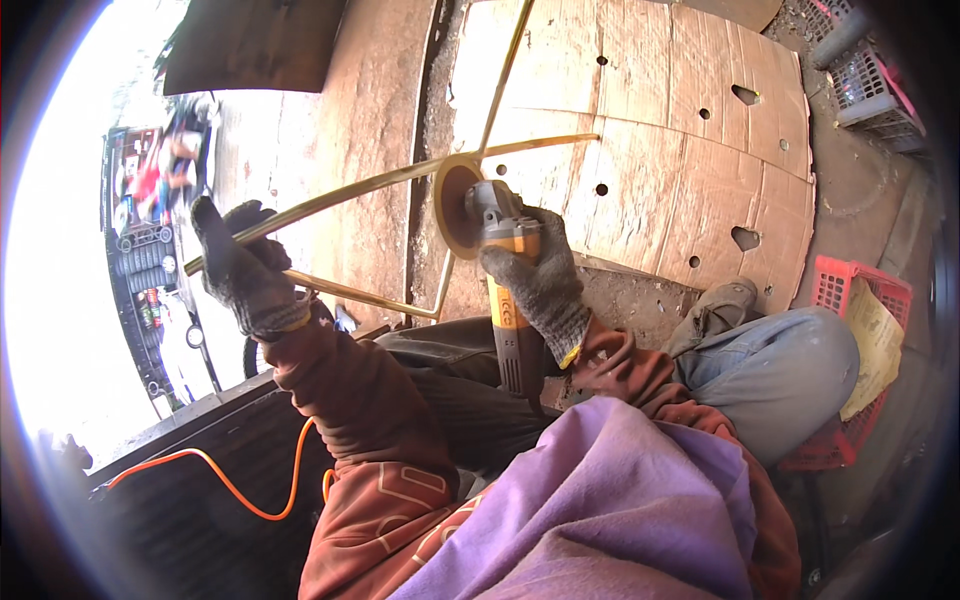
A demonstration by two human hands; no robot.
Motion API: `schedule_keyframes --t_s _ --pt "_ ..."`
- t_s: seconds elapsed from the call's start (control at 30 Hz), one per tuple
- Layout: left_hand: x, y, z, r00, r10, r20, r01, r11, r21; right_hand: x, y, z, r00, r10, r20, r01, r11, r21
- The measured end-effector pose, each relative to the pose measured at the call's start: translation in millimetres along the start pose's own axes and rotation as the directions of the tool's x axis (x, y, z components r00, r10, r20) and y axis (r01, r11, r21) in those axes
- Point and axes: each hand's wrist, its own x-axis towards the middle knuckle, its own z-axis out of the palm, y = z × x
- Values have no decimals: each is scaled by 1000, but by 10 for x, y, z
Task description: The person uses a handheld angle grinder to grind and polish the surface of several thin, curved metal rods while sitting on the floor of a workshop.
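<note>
In a dark grey work glove, my left hand (245, 270) is closed around the left end of a gold-coloured metal frame (350, 193). Thin bars of this frame meet near the middle of the view, and one reaches up past the top edge. My gloved right hand (548, 275) grips a yellow and grey angle grinder (507, 310) by its neck, body pointing down toward my lap. Its round tan disc (458, 207) stands at the joint of the bars; whether it touches the metal or spins, I cannot tell.
A flattened cardboard sheet (690, 150) with holes lies on the floor ahead. At right stands a red plastic crate (835, 285) holding a yellowish sheet; a grey crate (865, 85) sits farther back. An orange cord (225, 483) curves at lower left. A dark panel (255, 45) hangs above.
</note>
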Motion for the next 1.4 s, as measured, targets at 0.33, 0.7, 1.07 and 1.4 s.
schedule_keyframes --t_s 0.33,0.7,1.07,1.4 --pt "72 -98 -38 990 131 57 -124 985 -118 -38 -56 20 997 -8 71 5 999 42" --pt "278 -278 -132 901 371 225 -353 928 -117 -178 -54 187 980 -77 182 46 985 167" --pt "101 -110 -259 931 100 352 -99 995 -20 -77 154 -105 997 -70 33 69 996 55" --pt "124 -210 -262 948 93 305 -77 995 -65 -64 188 -220 1000 13 5 -14 999 45"
